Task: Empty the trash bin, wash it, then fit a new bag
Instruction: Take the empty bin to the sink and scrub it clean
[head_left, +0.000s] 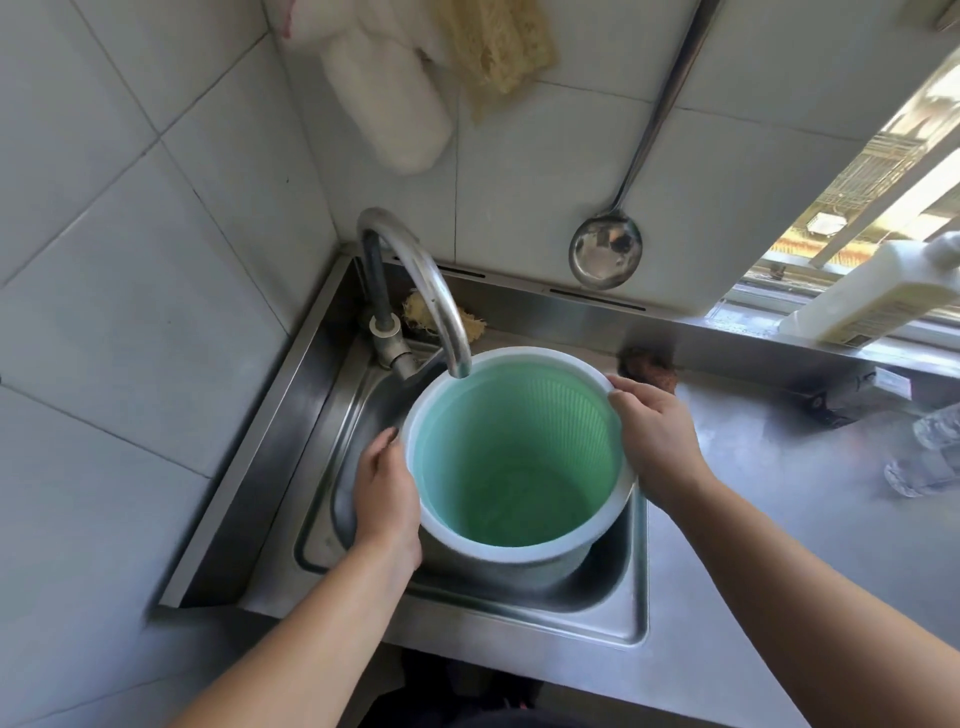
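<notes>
A round trash bin (514, 467) with a white rim and a green mesh inside stands in the steel sink (613, 608), its mouth facing up. The bin holds no bag and no trash. My left hand (387, 488) grips the bin's left wall. My right hand (657, 441) clasps the right rim, thumb over the edge. The curved steel faucet (431, 291) ends just over the bin's far left rim. I cannot tell whether water is running.
A ladle (605, 252) hangs on the tiled wall behind the sink. A loofah scrubber (415, 312) lies by the faucet base and a brown scourer (652, 366) behind my right hand. A white detergent bottle (872, 296) stands on the window ledge. Clear plastic bottles (930, 457) lie on the counter at right.
</notes>
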